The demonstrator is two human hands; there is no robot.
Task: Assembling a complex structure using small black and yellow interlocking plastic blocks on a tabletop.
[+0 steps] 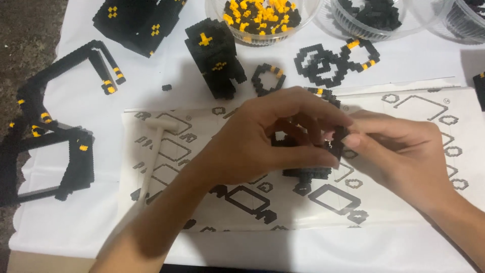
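Note:
My left hand (262, 139) and my right hand (399, 151) meet over the printed instruction sheet (166, 151). Together they grip a small black assembly of tiny building blocks (308, 171). The left fingers curl around its top and side. The right fingertips pinch it at its right edge. Most of the assembly is hidden by my fingers; a black lower part shows under the left hand.
Built black and yellow block pieces stand at the back: a figure (214, 53), a large box shape (139, 23), linked rings (333, 60), a small ring (268, 78). Long black frames (50, 136) lie at left. Clear bowls hold yellow and black blocks (260, 15) and black blocks (374, 15).

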